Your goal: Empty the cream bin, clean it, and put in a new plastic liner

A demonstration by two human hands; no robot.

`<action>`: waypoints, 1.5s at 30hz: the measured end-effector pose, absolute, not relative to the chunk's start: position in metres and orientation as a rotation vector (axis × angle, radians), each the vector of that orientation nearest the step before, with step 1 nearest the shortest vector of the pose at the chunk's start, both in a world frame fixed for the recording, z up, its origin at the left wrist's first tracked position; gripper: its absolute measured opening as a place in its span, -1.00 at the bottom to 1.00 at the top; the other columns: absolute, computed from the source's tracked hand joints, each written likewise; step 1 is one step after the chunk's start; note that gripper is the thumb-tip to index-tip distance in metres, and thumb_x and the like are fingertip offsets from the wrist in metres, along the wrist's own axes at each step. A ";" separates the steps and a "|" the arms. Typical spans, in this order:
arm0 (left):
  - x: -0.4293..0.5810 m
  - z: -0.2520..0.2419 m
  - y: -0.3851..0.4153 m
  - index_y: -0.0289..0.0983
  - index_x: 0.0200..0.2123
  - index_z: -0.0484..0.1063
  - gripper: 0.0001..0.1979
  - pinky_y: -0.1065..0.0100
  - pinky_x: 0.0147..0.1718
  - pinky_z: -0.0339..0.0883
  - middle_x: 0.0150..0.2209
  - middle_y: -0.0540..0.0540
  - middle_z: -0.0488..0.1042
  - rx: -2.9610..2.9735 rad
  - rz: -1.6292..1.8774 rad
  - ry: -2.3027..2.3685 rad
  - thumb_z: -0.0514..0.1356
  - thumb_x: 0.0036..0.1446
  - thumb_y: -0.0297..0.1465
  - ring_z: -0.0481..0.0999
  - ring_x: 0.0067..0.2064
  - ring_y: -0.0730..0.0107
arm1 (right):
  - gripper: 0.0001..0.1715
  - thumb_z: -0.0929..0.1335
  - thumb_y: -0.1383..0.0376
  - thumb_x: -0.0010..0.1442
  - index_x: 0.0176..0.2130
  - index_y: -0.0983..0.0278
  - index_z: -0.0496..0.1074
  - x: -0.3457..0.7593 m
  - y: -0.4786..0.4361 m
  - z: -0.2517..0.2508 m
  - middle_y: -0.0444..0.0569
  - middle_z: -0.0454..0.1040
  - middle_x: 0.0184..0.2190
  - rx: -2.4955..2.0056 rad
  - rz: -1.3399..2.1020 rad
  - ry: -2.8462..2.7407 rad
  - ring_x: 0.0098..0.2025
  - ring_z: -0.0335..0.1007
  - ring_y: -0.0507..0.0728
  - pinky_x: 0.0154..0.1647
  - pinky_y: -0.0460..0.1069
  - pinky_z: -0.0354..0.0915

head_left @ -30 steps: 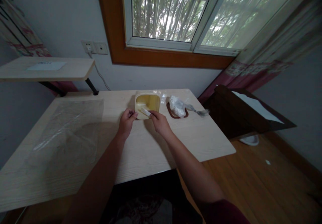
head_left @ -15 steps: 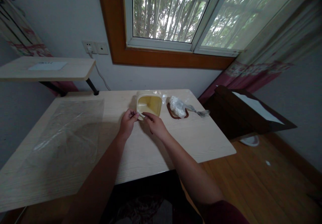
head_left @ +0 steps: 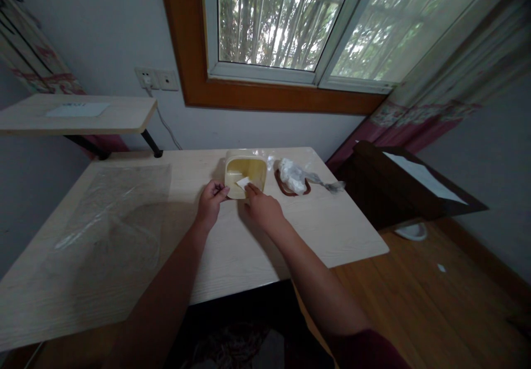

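A squarish yellowish plastic container (head_left: pixel 233 193) stands open on the table. At its near left corner is my left hand (head_left: pixel 209 206), thumb and fingers closed on the rim. My right hand (head_left: pixel 264 207) reaches over the near right side of the container, its fingers pinching a small flat white piece (head_left: pixel 243 182). This piece is over the container's opening; what it is made of cannot be told. To the right lies a crumpled, whitish plastic bag (head_left: pixel 292 176) with a twisted grey end, resting on a reddish-brown loop (head_left: pixel 307 190).
A clear plastic sheet (head_left: pixel 120 214) covers the left part of the pale table (head_left: pixel 257 264). A raised shelf (head_left: pixel 124 112) with a paper on it stands at the back left. Beyond the table's right edge is a dark brown piece of furniture (head_left: pixel 373 181) with white paper on it.
My right hand has shifted slightly right, away from my left hand. The white piece now shows flat in the right fingers, above the container. My left hand has barely moved.
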State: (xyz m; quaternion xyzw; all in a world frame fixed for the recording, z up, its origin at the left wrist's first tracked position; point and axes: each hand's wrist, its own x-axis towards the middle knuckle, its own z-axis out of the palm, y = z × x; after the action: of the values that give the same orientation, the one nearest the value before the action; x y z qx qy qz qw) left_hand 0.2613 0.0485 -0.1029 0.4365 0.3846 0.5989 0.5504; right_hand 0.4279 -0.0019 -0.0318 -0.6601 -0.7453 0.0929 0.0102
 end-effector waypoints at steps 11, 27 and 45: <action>0.267 -0.101 0.046 -0.26 -0.38 0.34 -0.65 0.46 -0.41 0.41 -0.44 0.08 0.38 1.040 1.439 0.948 0.43 -0.07 -0.23 0.43 -0.40 0.49 | -0.22 0.26 0.23 0.31 0.44 0.31 0.09 0.412 -0.006 -0.030 0.12 0.09 0.47 -1.715 0.392 -2.478 0.25 0.41 0.28 0.18 0.12 0.39; 0.268 -0.104 0.045 -0.25 -0.37 0.34 -0.66 0.48 -0.41 0.39 -0.42 0.06 0.40 1.013 1.425 0.953 0.42 -0.06 -0.24 0.44 -0.38 0.49 | -0.25 0.25 0.23 0.32 0.43 0.27 0.12 0.413 -0.015 -0.021 0.14 0.07 0.47 -1.758 0.367 -2.504 0.16 0.48 0.28 0.09 0.14 0.45; 0.271 -0.098 0.045 -0.26 -0.36 0.34 -0.62 0.39 -0.39 0.50 -0.41 0.04 0.40 1.020 1.441 0.967 0.43 -0.09 -0.21 0.47 -0.37 0.45 | -0.31 0.06 0.39 0.40 0.45 0.38 0.09 0.421 -0.011 -0.035 0.34 0.05 0.45 -2.213 0.106 -2.370 -0.07 0.62 0.31 -0.16 0.20 0.52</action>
State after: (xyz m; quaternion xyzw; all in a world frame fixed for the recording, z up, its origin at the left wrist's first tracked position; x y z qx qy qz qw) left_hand 0.2711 0.0447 -0.0982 0.4283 0.4060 0.6049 0.5346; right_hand 0.4206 -0.0110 -0.0351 -0.6812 -0.7296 0.0328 -0.0515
